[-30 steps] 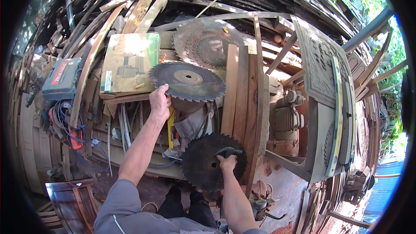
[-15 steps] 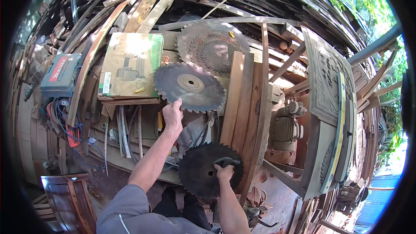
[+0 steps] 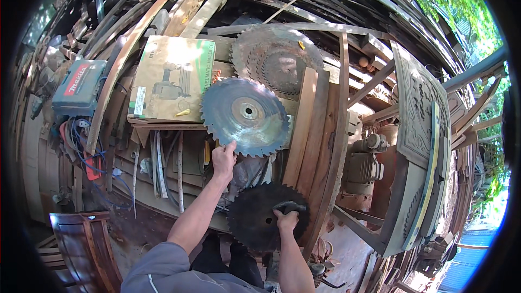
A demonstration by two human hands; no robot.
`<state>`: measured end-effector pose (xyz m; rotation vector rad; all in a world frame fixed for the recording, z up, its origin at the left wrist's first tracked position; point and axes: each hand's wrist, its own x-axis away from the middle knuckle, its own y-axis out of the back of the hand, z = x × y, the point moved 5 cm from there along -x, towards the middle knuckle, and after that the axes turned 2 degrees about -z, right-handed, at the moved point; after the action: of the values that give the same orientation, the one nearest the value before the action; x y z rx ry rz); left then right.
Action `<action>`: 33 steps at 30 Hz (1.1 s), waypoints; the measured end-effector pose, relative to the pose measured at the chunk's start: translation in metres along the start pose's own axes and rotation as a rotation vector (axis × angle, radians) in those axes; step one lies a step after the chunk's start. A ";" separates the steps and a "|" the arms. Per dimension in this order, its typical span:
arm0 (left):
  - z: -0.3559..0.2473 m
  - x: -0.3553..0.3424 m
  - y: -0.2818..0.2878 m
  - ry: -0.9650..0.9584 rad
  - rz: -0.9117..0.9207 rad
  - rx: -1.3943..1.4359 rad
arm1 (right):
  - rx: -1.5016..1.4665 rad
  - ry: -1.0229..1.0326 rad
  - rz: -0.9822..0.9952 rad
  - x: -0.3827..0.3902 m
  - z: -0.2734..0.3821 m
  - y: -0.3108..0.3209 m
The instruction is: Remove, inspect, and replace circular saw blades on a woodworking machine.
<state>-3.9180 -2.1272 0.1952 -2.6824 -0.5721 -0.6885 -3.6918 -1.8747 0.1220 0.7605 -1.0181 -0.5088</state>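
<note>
My left hand (image 3: 223,161) pinches the toothed lower edge of a grey circular saw blade (image 3: 266,130), its face tilted and catching the light around the centre hole. Lower down, my right hand (image 3: 286,221) grips a dark circular saw blade (image 3: 247,211) near its right side. A small dark curved piece (image 3: 290,206) lies between that hand and the blade; what it is cannot be made out. Beyond the grey blade, several larger rusty saw blades (image 3: 249,54) lie stacked on the boards, partly covered by it. The two held blades are apart.
Left of the grey blade lies a cardboard box (image 3: 144,84), with a teal tool case (image 3: 81,89) farther left. Wooden planks (image 3: 310,130) run along the right, beside a motor (image 3: 361,171) and a carved panel (image 3: 420,108). Timber is piled at the back.
The grey blade has tilted in my left hand, so its face now shines brighter. The whole view has shifted slightly. My right hand keeps its hold on the dark blade.
</note>
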 end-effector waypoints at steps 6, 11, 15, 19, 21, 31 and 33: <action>0.018 -0.008 0.012 -0.012 0.035 -0.062 | 0.025 0.002 -0.004 0.000 0.003 -0.001; 0.019 -0.007 0.009 -0.036 0.058 -0.052 | 0.026 -0.009 -0.026 -0.003 -0.003 -0.001; 0.023 -0.007 0.015 -0.014 0.045 -0.115 | 0.030 -0.009 -0.033 -0.001 0.001 0.000; 0.025 -0.014 0.029 -0.111 0.056 -0.361 | 0.021 -0.022 -0.010 0.000 0.002 0.001; 0.028 -0.015 0.032 -0.041 0.098 -0.325 | 0.018 -0.023 -0.006 -0.001 0.001 0.001; 0.032 -0.017 0.038 0.123 0.133 -0.272 | 0.035 0.020 -0.042 -0.004 -0.004 -0.002; 0.032 -0.017 0.039 0.134 0.141 -0.272 | 0.038 0.027 -0.053 -0.004 -0.005 -0.003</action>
<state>-3.9020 -2.1543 0.1519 -2.8587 -0.2683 -0.9570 -3.6889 -1.8719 0.1156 0.8277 -0.9865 -0.5250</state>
